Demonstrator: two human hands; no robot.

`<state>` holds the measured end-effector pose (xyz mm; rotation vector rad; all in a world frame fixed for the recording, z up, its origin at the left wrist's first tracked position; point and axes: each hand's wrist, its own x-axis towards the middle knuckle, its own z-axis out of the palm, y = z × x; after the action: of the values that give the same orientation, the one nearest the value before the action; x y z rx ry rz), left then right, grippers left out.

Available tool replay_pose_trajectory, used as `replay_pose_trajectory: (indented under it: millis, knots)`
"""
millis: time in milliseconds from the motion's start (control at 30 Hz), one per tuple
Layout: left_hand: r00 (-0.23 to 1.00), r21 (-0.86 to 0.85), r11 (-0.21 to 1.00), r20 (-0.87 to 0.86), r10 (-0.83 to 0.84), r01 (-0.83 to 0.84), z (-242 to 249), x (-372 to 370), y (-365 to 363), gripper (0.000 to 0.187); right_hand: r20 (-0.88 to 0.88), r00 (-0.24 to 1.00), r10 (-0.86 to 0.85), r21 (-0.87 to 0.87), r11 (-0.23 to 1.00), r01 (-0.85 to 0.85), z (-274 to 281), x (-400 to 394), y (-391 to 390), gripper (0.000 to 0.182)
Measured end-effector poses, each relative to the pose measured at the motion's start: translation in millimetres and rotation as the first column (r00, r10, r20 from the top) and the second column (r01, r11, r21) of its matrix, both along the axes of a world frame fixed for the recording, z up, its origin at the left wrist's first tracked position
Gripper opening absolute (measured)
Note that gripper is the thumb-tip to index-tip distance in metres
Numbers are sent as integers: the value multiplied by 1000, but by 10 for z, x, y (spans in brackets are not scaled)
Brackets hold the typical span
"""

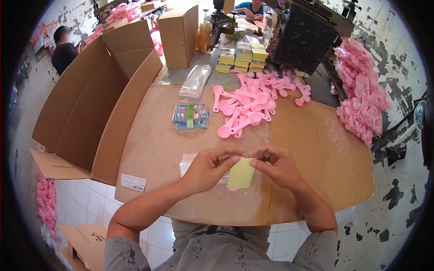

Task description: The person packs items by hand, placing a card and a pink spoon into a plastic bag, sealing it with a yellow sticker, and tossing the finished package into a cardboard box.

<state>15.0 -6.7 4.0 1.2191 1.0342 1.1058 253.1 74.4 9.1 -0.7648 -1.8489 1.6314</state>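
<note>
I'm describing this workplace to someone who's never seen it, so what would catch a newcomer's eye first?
Probably the heap of bright pink spoons in the middle of the table, beyond the hands. Next, the big open cardboard box on the left. Nearer, the left hand and right hand hold a yellow-green card above the table.

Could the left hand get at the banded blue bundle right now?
Probably yes: bare cardboard lies between the left hand and the bundle, though that hand is holding a green card.
</note>
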Motion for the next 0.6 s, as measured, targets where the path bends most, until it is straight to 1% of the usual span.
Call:
replay_pose_trajectory:
  millis: [67, 133, 267, 333, 367, 433, 467, 533, 567, 600]
  knots:
    - [1000, -32, 999, -9, 3, -3, 14, -15, 10, 31, -52, 998, -37, -81, 996, 33, -47, 6, 15, 22]
    - [1000, -5, 1000, -6, 7, -7, -43, -17, 25, 31, -73, 995, -72, -133, 989, 62, -78, 28, 23, 19]
    - [1000, 32, 999, -5, 3, -3, -175, -23, 68, 30, -94, 994, -55, -165, 986, 39, -150, 90, 51, 16]
    - [999, 41, 999, -36, -14, 15, -141, -25, 67, 27, -100, 993, -57, -171, 984, 39, -153, 112, 80, 15]
    - [998, 47, 999, -51, -23, 25, -128, -26, 72, 26, -123, 991, -44, -141, 990, 27, -175, 123, 92, 14]
    - [995, 149, 988, -94, -22, 35, -192, -32, 101, 25, -168, 986, -16, -79, 997, 3, -230, 141, 118, 15]
    - [993, 199, 979, -116, -19, 42, -213, -38, 107, 25, -155, 988, -8, -43, 999, 1, -232, 154, 122, 15]
    - [993, 145, 987, -104, -60, 75, -196, -67, 104, 26, -129, 992, 7, 30, 1000, -3, -209, 184, 130, 17]
    - [992, 118, 989, -96, -80, 92, -186, -76, 102, 26, -123, 992, 10, 5, 1000, -10, -175, 190, 125, 18]
    - [995, 92, 992, -41, -87, 90, -180, -78, 105, 26, -117, 993, 14, -21, 1000, -16, -127, 199, 118, 19]
